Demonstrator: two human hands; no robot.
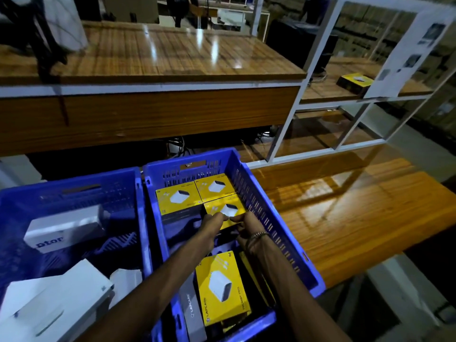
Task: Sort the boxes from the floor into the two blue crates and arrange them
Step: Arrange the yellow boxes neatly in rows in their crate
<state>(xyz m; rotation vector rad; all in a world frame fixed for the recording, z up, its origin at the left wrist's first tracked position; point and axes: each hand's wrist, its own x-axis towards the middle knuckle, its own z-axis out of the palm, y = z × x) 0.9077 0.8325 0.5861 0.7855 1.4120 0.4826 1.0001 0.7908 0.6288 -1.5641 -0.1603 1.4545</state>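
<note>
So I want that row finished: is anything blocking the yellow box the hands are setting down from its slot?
Nothing visible. Both hands already hold the yellow box in the right crate, beside two others.

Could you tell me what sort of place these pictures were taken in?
Probably a stockroom or electronics shop's back area. Two blue plastic crates hold retail boxes: yellow charger boxes in one, white boxes in the other. Behind stand a glossy wooden counter and white-framed wooden shelves.
</note>
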